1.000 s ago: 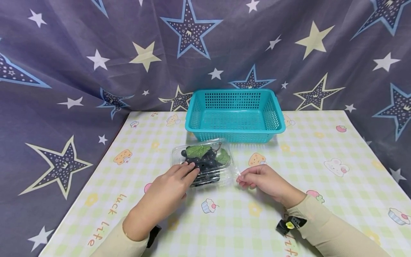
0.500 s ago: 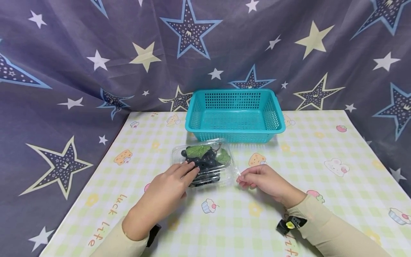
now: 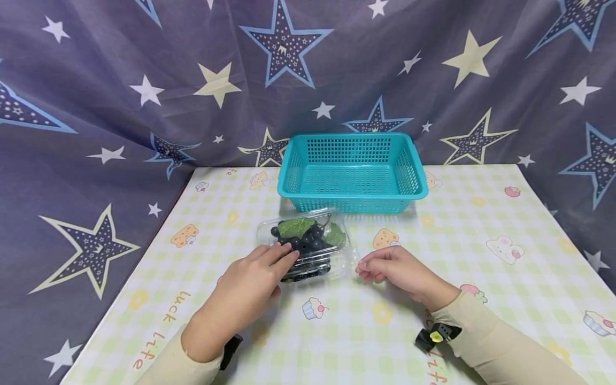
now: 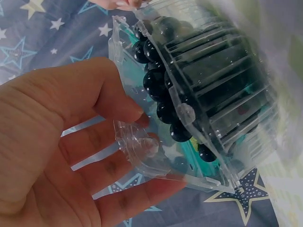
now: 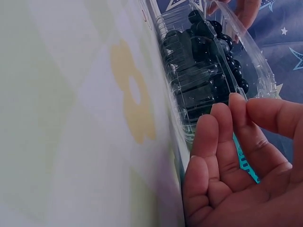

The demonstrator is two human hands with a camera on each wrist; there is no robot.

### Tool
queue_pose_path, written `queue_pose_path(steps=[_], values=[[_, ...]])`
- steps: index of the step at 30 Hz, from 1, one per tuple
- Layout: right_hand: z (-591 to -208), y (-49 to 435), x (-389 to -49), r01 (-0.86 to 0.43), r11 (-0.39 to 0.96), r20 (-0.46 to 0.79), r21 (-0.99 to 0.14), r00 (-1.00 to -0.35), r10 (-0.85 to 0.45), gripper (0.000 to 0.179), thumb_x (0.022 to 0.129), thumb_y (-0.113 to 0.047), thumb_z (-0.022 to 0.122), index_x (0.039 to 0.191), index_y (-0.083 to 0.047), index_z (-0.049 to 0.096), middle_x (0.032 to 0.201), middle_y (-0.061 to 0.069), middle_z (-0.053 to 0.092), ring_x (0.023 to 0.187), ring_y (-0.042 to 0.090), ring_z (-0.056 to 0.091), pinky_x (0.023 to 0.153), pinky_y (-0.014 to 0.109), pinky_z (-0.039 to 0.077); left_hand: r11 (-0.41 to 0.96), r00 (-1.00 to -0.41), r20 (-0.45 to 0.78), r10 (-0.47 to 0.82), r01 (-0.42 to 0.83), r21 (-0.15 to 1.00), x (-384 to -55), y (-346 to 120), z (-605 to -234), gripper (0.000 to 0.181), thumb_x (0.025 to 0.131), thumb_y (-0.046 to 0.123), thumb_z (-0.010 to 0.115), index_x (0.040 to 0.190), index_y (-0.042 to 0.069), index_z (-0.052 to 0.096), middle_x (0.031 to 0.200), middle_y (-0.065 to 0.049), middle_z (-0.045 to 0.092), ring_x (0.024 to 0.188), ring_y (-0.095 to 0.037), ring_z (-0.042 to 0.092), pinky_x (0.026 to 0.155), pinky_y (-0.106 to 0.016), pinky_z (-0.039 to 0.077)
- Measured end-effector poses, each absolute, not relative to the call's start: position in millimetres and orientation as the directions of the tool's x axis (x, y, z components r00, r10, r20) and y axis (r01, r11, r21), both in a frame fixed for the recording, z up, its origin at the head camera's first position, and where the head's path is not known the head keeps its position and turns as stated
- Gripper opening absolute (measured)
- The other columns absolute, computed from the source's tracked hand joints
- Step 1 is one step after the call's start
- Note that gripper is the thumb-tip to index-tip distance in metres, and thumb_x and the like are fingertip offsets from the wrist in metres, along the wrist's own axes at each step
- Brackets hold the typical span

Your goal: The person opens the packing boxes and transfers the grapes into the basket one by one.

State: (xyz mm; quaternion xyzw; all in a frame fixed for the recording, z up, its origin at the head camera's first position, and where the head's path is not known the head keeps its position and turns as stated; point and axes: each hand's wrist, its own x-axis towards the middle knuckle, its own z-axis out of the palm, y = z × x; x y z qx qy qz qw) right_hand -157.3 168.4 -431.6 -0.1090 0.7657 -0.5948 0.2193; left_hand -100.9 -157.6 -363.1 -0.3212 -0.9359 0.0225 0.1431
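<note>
On the table, a clear plastic clamshell box holds a bunch of dark grapes with green leaves. Its lid stands a little apart from the base; grapes show in the gap in the left wrist view. My left hand lies over the box's near left side. Seen from the left wrist, that hand's thumb and index finger pinch the lid's edge, with the other fingers spread behind the lid. At the near right corner, my right hand pinches the rim of the base between thumb and index finger.
Behind the box, close to the curtain, stands a turquoise perforated basket with nothing in it. A checked cloth with printed pictures covers the table. The star-patterned curtain hangs at the back and sides.
The grapes and lid have shifted very slightly. Both hands keep nearly the same places on the box, and the basket has not moved.
</note>
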Motion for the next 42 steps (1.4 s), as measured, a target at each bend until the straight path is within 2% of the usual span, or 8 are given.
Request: queue_pose_path(steps=[10,18,32,37,42], values=[[-432.1,167.9,-157.2,0.099,0.269,-0.209,-0.958,-0.884,-0.419,0.027,0.095,-0.016,0.065,0.109,0.005,0.076,0.100,0.016,0.079,0.089,0.022,0.074,0.077,0.031,0.057,0.792,-0.739,0.301,0.603,0.600,-0.115,-100.1,-158.4,-356.9,0.065,0.076,0.011,0.084,0.138,0.014,0.066,0.140,-0.007,0.066,0.123,-0.026,0.065,0.083,-0.038,0.062],[-433.1,168.0,-157.8,0.107,0.240,-0.206,-0.965,-0.876,-0.435,0.027,0.095,-0.014,0.065,0.109,0.007,0.075,0.100,0.017,0.078,0.089,0.022,0.074,0.076,0.029,0.057,0.806,-0.753,0.319,0.576,0.588,-0.066,-103.5,-160.4,-348.5,0.066,0.075,0.009,0.084,0.139,0.012,0.066,0.139,-0.010,0.066,0.124,-0.027,0.065,0.090,-0.042,0.060],[-433.4,168.2,-158.2,0.094,0.257,-0.204,-0.962,-0.873,-0.442,0.027,0.096,-0.014,0.063,0.110,0.006,0.075,0.103,0.017,0.078,0.092,0.024,0.074,0.079,0.031,0.057,0.818,-0.752,0.374,0.542,0.574,-0.033,-110.6,-163.5,-341.0,0.064,0.078,0.009,0.079,0.141,0.011,0.064,0.138,-0.010,0.066,0.123,-0.029,0.065,0.081,-0.044,0.062],[-433.8,168.9,-158.7,0.089,0.261,-0.201,-0.961,-0.873,-0.444,0.027,0.096,-0.014,0.063,0.110,0.005,0.075,0.103,0.018,0.078,0.092,0.024,0.074,0.079,0.031,0.057,0.816,-0.739,0.403,0.540,0.576,-0.036,-114.8,-163.1,-338.5,0.059,0.080,0.008,0.073,0.138,0.013,0.065,0.134,-0.009,0.068,0.120,-0.028,0.066,0.074,-0.043,0.062],[-433.7,169.2,-158.8,0.086,0.262,-0.200,-0.961,-0.871,-0.448,0.027,0.096,-0.014,0.063,0.111,0.005,0.075,0.104,0.019,0.078,0.092,0.024,0.074,0.079,0.031,0.057,0.817,-0.733,0.427,0.529,0.576,-0.026,-118.3,-162.9,-333.8,0.055,0.082,0.006,0.067,0.136,0.014,0.066,0.131,-0.005,0.070,0.118,-0.027,0.068,0.075,-0.043,0.061]])
